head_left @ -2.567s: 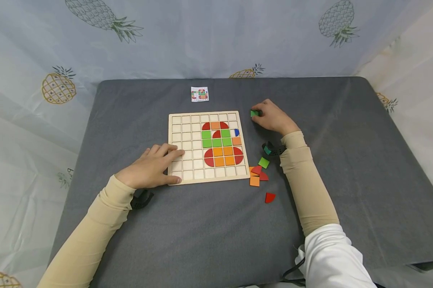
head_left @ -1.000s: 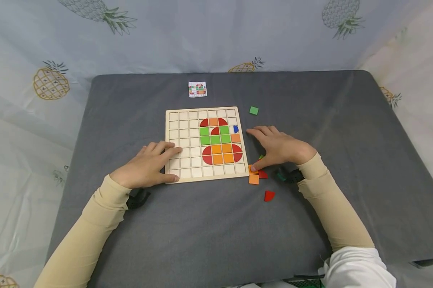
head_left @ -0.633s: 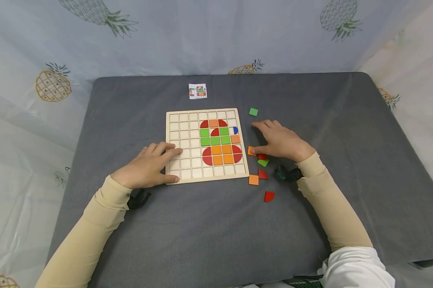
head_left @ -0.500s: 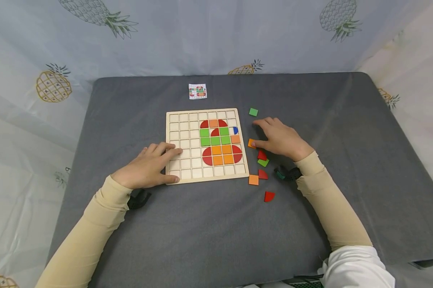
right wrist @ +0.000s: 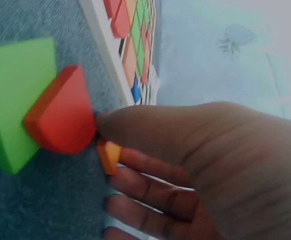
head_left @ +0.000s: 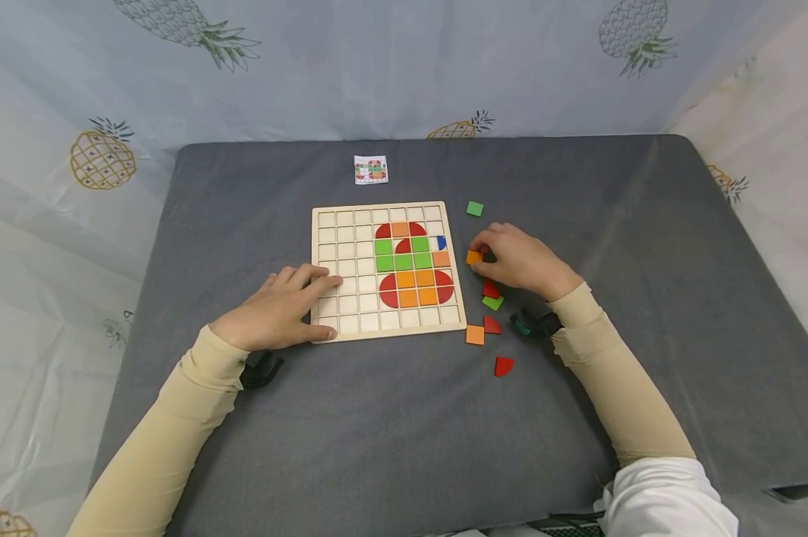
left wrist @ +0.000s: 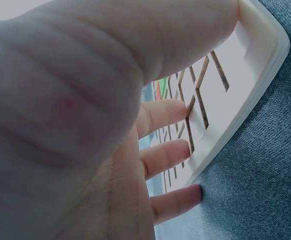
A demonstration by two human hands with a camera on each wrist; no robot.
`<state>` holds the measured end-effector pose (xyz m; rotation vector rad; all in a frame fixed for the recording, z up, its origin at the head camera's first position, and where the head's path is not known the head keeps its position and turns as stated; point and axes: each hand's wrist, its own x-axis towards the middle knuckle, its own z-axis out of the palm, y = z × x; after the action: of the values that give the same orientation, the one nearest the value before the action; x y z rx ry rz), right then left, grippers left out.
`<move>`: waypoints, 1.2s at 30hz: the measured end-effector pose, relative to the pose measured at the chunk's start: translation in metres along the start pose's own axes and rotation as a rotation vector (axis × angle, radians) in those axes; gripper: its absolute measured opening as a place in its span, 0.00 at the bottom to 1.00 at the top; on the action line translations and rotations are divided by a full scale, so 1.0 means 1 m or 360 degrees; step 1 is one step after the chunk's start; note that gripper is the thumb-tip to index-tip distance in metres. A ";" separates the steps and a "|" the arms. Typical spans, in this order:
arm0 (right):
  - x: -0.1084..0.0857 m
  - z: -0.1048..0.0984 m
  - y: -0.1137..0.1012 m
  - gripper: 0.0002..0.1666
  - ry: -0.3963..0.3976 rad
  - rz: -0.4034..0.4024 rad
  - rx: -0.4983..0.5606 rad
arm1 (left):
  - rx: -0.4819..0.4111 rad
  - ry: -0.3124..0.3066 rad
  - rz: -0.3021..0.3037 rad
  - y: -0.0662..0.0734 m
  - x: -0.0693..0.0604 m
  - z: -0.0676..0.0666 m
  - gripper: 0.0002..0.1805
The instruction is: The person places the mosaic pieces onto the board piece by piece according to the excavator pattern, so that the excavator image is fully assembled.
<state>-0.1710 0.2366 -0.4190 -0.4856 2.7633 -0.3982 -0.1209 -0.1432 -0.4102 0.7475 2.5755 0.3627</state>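
Observation:
A square wooden grid board (head_left: pixel 390 321) carries red, orange and green tiles and one blue piece in its right half. My left hand (head_left: pixel 279 307) rests on the board's left side, fingers spread; in the left wrist view the thumb (left wrist: pixel 195 30) lies along its edge. Just right of the board, my right hand (head_left: pixel 521 259) pinches an orange square tile (head_left: pixel 474 257) between thumb and index finger. The right wrist view shows that orange tile (right wrist: pixel 109 156) at the fingertips, partly hidden by the thumb. Near them a red quarter-circle tile (right wrist: pixel 65 115) overlaps a green square tile (right wrist: pixel 15 95).
A small printed pattern card (head_left: pixel 371 170) lies behind the board. One green square tile (head_left: pixel 474 209) sits alone beyond my right hand. Closer in are another orange tile (head_left: pixel 474 335), a red quarter-circle piece (head_left: pixel 492 324) and a further red piece (head_left: pixel 504 366) on the grey cloth (head_left: pixel 377 432).
The right hand set down a green tile at the far right, came back to the pile, and slid an orange tile away from it, now pinching it. The left hand stayed put.

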 end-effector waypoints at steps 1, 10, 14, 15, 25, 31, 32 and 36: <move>0.002 -0.001 0.001 0.21 0.0010 0.0000 0.0001 | 0.0003 0.0004 0.0001 0.000 0.000 0.000 0.43; 0.019 -0.013 -0.004 0.22 0.0078 0.0003 0.0054 | -0.0014 0.0017 0.0003 0.000 -0.001 0.000 0.43; 0.031 -0.024 -0.024 0.23 0.0146 -0.0081 0.0075 | -0.0009 0.0021 0.0006 -0.001 -0.001 0.000 0.44; 0.034 -0.026 -0.030 0.23 0.0161 -0.0102 0.0084 | -0.0005 0.0020 0.0008 -0.001 -0.001 -0.001 0.44; 0.064 -0.023 -0.085 0.23 0.0215 -0.0358 0.0151 | -0.0005 0.0017 0.0018 0.000 -0.001 -0.001 0.43; 0.080 -0.010 -0.105 0.21 0.0111 -0.0455 0.0045 | -0.0002 0.0007 0.0010 0.000 -0.001 -0.001 0.43; 0.082 -0.008 -0.108 0.21 0.0094 -0.0469 0.0034 | 0.0000 0.0007 0.0011 0.000 -0.001 -0.001 0.43; 0.089 0.000 -0.114 0.22 0.0052 -0.0518 -0.0005 | -0.0002 0.0005 0.0010 0.000 -0.001 -0.001 0.43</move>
<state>-0.2185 0.1008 -0.4043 -0.9425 2.7172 -0.4784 -0.1205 -0.1443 -0.4095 0.7551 2.5761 0.3677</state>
